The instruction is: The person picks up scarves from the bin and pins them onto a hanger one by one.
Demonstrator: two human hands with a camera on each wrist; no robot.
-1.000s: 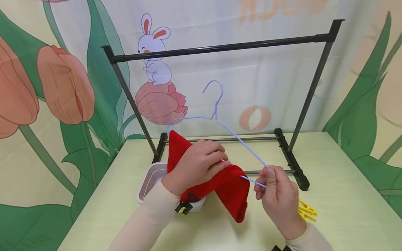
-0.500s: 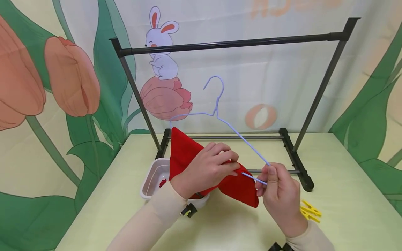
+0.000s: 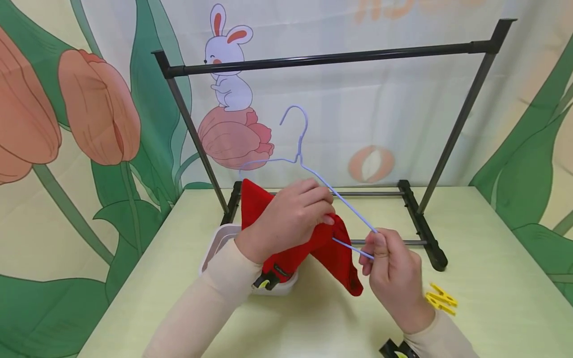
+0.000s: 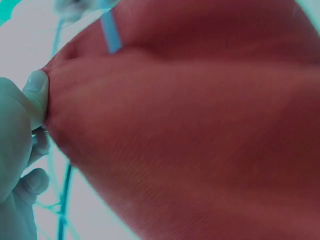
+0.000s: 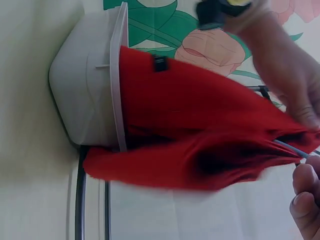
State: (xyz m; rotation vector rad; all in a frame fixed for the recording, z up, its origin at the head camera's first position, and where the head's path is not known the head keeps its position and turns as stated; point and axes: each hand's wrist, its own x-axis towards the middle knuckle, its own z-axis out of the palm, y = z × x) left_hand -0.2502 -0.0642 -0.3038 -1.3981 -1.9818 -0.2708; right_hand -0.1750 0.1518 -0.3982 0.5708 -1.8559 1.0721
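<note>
A red garment [image 3: 337, 258] with a small dark label hangs partly over a white plastic basin [image 3: 215, 243]. My left hand [image 3: 291, 214] pinches its upper edge between thumb and fingers; in the left wrist view the thumb [image 4: 37, 87] presses on the cloth. My right hand [image 3: 396, 276] grips one lower corner of a lavender wire clothes hanger [image 3: 337, 196]. The hanger's bottom wire enters an opening in the garment, seen also in the right wrist view beside the garment's red cloth [image 5: 170, 100]. The hanger's hook points up, and its far arm dips behind the garment.
A black metal drying rack [image 3: 331, 60] stands behind the hands, its feet on the pale table [image 3: 134, 308]. Yellow clothespins [image 3: 442, 298] lie to the right of the right hand. A curtain [image 3: 403, 114] printed with tulips and a rabbit hangs at the back.
My left hand has raised the garment's edge slightly, and the garment's loose end has swung about. My right hand and the hanger have shifted a little left over the last half second.
</note>
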